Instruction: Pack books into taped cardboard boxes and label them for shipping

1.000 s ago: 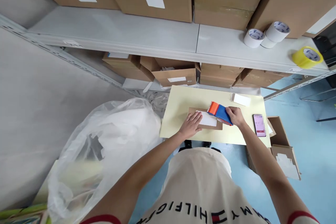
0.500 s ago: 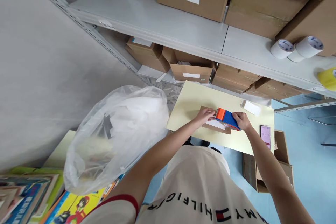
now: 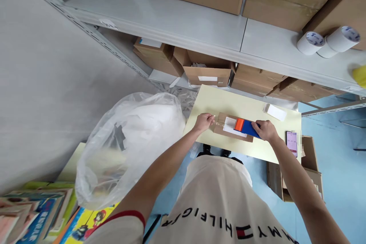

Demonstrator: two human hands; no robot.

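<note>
A small cardboard box with a white label lies on the pale yellow table. My right hand is closed around the blue end of a blue and orange tape dispenser, which lies over the box's right part. Clear packing tape stretches from the dispenser across the label and past the box's left edge. There my left hand pinches the tape's free end, just off the box.
A phone and a white pad-like stack lie on the table's right side. A large plastic bag bulges at left above books. Shelves with cartons and tape rolls stand behind; an open carton sits at lower right.
My left hand has moved left, away from the dispenser, drawing out clear tape across the box. My right hand keeps its hold on the dispenser. The view has shifted slightly.
</note>
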